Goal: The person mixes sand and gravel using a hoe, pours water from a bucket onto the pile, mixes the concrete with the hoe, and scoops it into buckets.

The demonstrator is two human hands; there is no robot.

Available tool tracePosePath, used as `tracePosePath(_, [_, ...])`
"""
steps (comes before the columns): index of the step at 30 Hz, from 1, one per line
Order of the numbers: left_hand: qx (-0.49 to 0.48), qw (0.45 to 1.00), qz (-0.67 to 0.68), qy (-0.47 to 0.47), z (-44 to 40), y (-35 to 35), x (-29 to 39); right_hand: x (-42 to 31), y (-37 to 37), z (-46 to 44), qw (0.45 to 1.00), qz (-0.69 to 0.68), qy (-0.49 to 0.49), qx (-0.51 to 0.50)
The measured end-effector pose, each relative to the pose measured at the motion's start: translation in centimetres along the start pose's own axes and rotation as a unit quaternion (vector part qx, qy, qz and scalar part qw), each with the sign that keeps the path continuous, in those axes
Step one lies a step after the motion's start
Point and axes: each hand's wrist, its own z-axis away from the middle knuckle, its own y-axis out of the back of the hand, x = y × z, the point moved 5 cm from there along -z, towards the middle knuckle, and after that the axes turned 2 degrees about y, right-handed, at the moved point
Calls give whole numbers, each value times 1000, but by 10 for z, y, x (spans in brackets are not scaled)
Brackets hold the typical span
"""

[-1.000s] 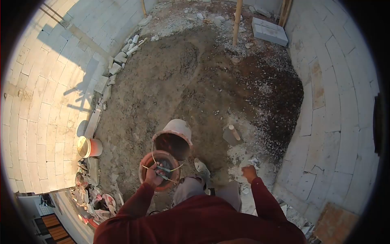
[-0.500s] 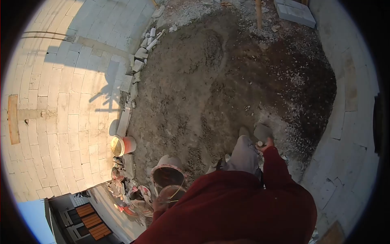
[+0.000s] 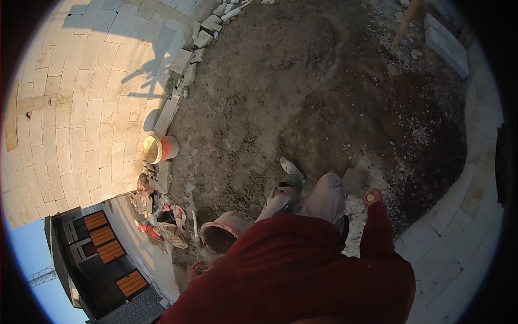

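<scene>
My right hand is closed round the handle of a trowel, its round butt end facing up at me. The trowel's flat grey blade is low over the soil beside my right knee and blends with the ground. My left hand is low at my left side, fingers curled at the edge of a bucket mostly hidden by my red sleeve. Just beyond it a mortar-stained bucket leans with its dark mouth towards me. Both knees are bent over the damp, grey-brown ground.
A white and orange bucket stands by the pale block wall on the left. Broken blocks line that wall's foot. Crumpled sacks lie behind the buckets. White blocks and a wooden post are at the far right.
My view has shifted and turned, and my left leg has come into sight. The right hand with the trowel is farther out from my knee. My left hand and its bucket have slipped further behind my sleeve.
</scene>
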Motion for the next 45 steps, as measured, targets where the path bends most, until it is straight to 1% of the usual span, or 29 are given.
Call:
tracePosePath(1, [50,997,35,-45,-13,-2,-4,7,-7,32,996,85,-13,32])
tracePosePath(2, [62,996,42,-47,-29,-9,-6,9,-11,58,978,211,0,8])
tracePosePath(3, [61,996,46,-39,-48,-19,-9,14,-18,82,943,331,13,-14])
tracePosePath(5, [57,997,50,-21,-97,-35,-10,23,-38,132,887,460,47,-1])
tracePosePath(8, [62,995,74,-4,-175,-56,-18,33,-60,161,901,433,-11,24])
tracePosePath(11, [62,991,116,-4,-242,-92,-17,44,-104,182,894,441,-75,38])
tracePosePath(12, [56,990,132,-5,-263,-108,-15,51,-125,196,893,443,-54,54])
tracePosePath(13, [48,988,150,-9,-282,-123,-10,54,-139,199,886,455,-58,60])
tracePosePath(16, [1,980,196,-38,-327,-182,27,75,-189,197,863,497,-67,63])
tracePosePath(19, [-57,975,215,4,-343,-253,79,111,-250,185,829,553,-62,53])
tracePosePath(20, [-68,974,218,-4,-346,-279,95,119,-263,160,834,543,-68,68])
tracePosePath(22, [-99,984,147,-15,-356,-313,131,158,-309,131,809,585,-40,40])
tracePosePath(23, [-117,986,114,-21,-369,-349,144,170,-340,114,794,607,-21,25])
tracePosePath(24, [-61,994,7,-89,-368,-384,156,182,-366,91,778,627,-14,10])
tracePosePath(25, [-36,993,-41,-109,-361,-415,175,191,-390,73,795,607,-8,5])
tracePosePath(26, [-31,992,-66,-106,-358,-449,192,186,-429,59,813,583,7,4])
tracePosePath(29, [-10,981,-151,-119,-337,-524,271,191,-509,39,878,478,21,13])
tracePosePath(31, [-14,974,-188,-124,-328,-583,320,195,-578,55,894,441,58,-51])
tracePosePath(33, [-25,968,-213,-128,-314,-649,356,192,-636,47,896,429,103,-61])
tracePosePath(35, [-37,963,-234,-130,-313,-711,389,190,-706,59,902,406,110,-93])
tracePosePath(37, [-51,957,-256,-130,-320,-776,416,182,-771,68,885,407,188,-123])
tracePosePath(42, [-91,942,-300,-122,-364,-950,453,170,-927,147,823,396,390,-119])
tracePosePath(45, [-99,926,-343,-121,-397,-1046,473,177,-997,202,803,353,468,-106])
